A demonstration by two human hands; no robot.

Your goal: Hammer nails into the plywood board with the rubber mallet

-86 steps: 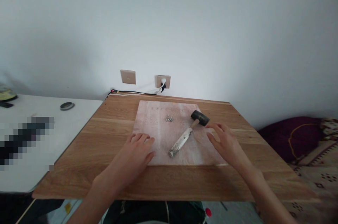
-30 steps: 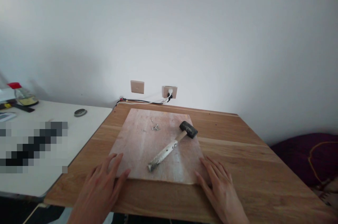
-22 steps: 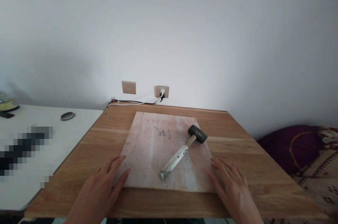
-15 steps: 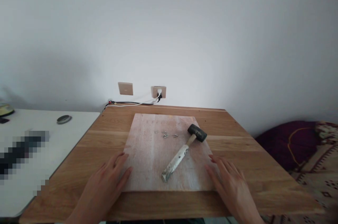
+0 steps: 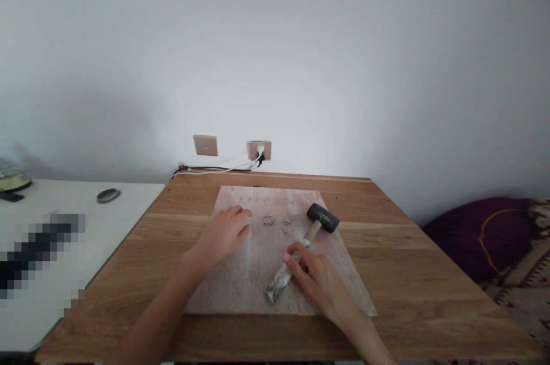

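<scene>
The right hand (image 5: 315, 279) lies over the lower half of the hammer (image 5: 301, 250), its fingers (image 5: 296, 259) curled onto the pale, paint-flecked handle; the grasp is partly formed, and whether the fingers fully enclose the handle cannot be told from this view. The hammer rests flat on the board (image 5: 258, 273), running diagonally: its black head (image 5: 323, 218) points up and to the right, toward the far right part of the board, and the butt of the handle points down and to the left, just beside the heel of the right hand.

The left hand (image 5: 223, 233) is flat and open, palm down, on the left part of the board, with its fingertips directed toward the nails (image 5: 275, 222). It holds nothing. The nails form a small loose scatter on the board, just beside the left fingertips and between that hand and the hammer head; their exact count is too small to tell.

The board is a pale, pinkish rectangular panel lying flat on the wooden table (image 5: 408, 273), with bare table showing on all 4 sides. Behind the table, on the white wall, are a switch plate (image 5: 205, 145) and a socket (image 5: 258, 150), with a cable (image 5: 215, 168) trailing from the socket along the table's far edge. To the left stands a white table (image 5: 107, 227), touching or just beside the wooden one, bearing a small round dark object (image 5: 108, 195). At the right edge lies a dark purple cushion (image 5: 476, 227).
</scene>
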